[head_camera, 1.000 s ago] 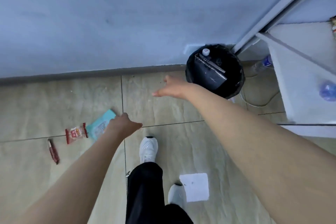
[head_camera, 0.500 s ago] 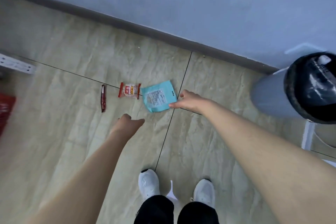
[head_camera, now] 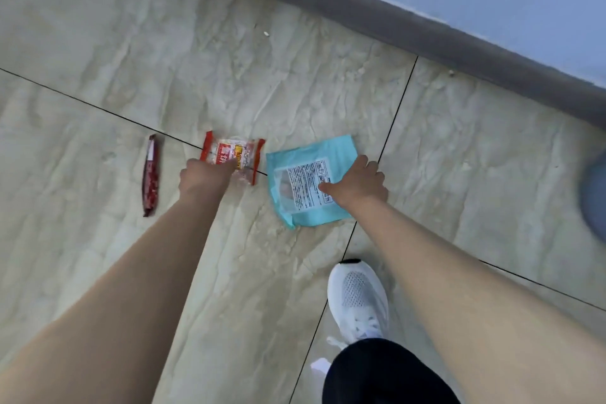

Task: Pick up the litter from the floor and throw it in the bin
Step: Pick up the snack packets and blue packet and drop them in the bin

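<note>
Three pieces of litter lie on the tiled floor. My left hand reaches onto the near edge of a red and white snack wrapper; its fingers are hidden, so the grip is unclear. My right hand is closed on the right side of a teal packet with a white label, thumb on the label and fingers over the edge. The packet still lies flat. A narrow dark red stick wrapper lies untouched left of my left hand. The bin shows only as a blurred grey shape at the right edge.
A dark skirting board and blue wall run diagonally across the top right. My white shoe and black trouser leg stand just below the teal packet. A small crumb lies near the wall.
The view has dropped closer to the floor. My left hand moved forward onto the snack wrapper, and my right hand slid from the teal packet's edge onto it and closed.
</note>
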A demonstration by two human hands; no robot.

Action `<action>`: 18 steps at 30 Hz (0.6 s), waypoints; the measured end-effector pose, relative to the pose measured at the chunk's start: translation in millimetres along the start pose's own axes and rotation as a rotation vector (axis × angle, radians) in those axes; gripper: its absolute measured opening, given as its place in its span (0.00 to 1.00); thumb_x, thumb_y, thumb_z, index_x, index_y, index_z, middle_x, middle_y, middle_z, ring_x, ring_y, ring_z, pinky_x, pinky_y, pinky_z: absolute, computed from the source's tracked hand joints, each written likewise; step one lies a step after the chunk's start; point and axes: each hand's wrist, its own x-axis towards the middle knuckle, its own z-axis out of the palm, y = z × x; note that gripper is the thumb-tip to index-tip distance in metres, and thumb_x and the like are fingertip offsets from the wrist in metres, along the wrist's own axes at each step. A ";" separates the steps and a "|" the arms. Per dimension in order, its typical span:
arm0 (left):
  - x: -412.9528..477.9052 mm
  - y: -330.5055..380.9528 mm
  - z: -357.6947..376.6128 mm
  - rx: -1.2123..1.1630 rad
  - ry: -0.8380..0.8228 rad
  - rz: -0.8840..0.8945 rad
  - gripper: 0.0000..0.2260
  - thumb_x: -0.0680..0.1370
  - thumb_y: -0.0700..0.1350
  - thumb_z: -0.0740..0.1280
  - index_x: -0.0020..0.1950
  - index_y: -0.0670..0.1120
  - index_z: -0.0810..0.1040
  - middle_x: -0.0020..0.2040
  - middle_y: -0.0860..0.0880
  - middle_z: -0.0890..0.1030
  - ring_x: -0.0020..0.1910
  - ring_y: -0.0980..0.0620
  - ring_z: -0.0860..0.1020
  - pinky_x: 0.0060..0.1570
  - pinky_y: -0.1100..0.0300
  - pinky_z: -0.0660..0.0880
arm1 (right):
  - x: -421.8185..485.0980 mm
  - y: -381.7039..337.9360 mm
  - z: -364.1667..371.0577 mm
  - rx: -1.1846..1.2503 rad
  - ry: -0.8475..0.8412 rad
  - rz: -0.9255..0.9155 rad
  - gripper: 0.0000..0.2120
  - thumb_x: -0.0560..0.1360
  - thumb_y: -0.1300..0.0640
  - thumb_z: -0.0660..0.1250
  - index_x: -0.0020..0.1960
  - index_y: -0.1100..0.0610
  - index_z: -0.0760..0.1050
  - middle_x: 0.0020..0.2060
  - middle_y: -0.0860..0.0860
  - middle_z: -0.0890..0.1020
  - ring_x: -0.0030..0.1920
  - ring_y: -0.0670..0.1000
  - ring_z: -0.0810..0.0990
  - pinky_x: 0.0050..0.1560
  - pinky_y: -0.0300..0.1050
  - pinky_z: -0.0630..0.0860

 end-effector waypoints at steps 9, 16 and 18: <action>52.5 -10.0 28.6 0.210 0.116 0.119 0.18 0.71 0.52 0.70 0.54 0.42 0.78 0.60 0.39 0.79 0.62 0.38 0.76 0.58 0.50 0.73 | 41.8 -12.5 17.3 0.009 0.115 -0.184 0.27 0.71 0.53 0.73 0.63 0.58 0.63 0.58 0.56 0.78 0.59 0.59 0.77 0.48 0.49 0.71; 52.1 -41.6 -33.4 0.199 0.285 0.159 0.14 0.72 0.49 0.68 0.55 0.47 0.81 0.58 0.40 0.78 0.62 0.38 0.73 0.60 0.49 0.71 | 14.4 -61.8 18.6 -0.001 -0.005 -0.346 0.13 0.72 0.59 0.69 0.56 0.52 0.77 0.52 0.51 0.82 0.54 0.55 0.81 0.45 0.42 0.72; 59.2 -56.7 -49.7 0.197 0.319 0.113 0.16 0.72 0.49 0.68 0.59 0.48 0.80 0.61 0.40 0.74 0.64 0.39 0.70 0.62 0.48 0.68 | 9.4 -83.4 24.5 -0.013 -0.032 -0.406 0.14 0.71 0.59 0.70 0.56 0.51 0.78 0.53 0.51 0.83 0.55 0.55 0.81 0.48 0.43 0.75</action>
